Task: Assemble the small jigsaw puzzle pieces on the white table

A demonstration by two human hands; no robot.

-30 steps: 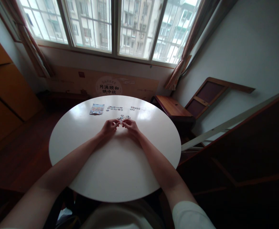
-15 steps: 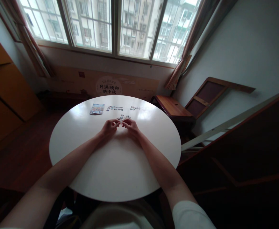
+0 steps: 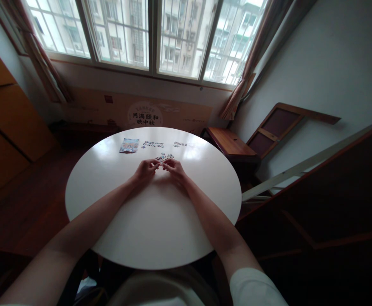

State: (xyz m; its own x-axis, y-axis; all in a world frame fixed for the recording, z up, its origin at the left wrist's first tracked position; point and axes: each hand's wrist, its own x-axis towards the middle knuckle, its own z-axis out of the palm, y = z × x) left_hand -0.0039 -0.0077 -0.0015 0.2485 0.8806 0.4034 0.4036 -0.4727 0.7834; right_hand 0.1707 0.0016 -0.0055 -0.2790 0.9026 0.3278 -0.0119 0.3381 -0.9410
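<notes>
On a white round table (image 3: 154,212), my left hand (image 3: 147,169) and my right hand (image 3: 173,167) meet almost fingertip to fingertip. The fingers of both are closed in a pinch on a small jigsaw puzzle piece, mostly hidden by the fingertips. Right behind them lies a loose pile of jigsaw pieces (image 3: 168,157), partly covered by my fingers. Farther back, several pieces lie sorted in rows (image 3: 154,144) to the left, and a smaller group of pieces (image 3: 180,144) lies to the right. A colourful picture sheet (image 3: 129,145) rests flat to the left of the rows.
A wooden bench (image 3: 232,141) stands beyond the table's right edge, with a folded wooden chair (image 3: 273,127) against the wall. A printed cardboard panel (image 3: 179,112) leans below the barred window. Orange-brown cabinets (image 3: 7,123) are at the left.
Hardly anything differs. Both hands keep their pinch at the same spot, with at most a slight shift of the fingertips.
</notes>
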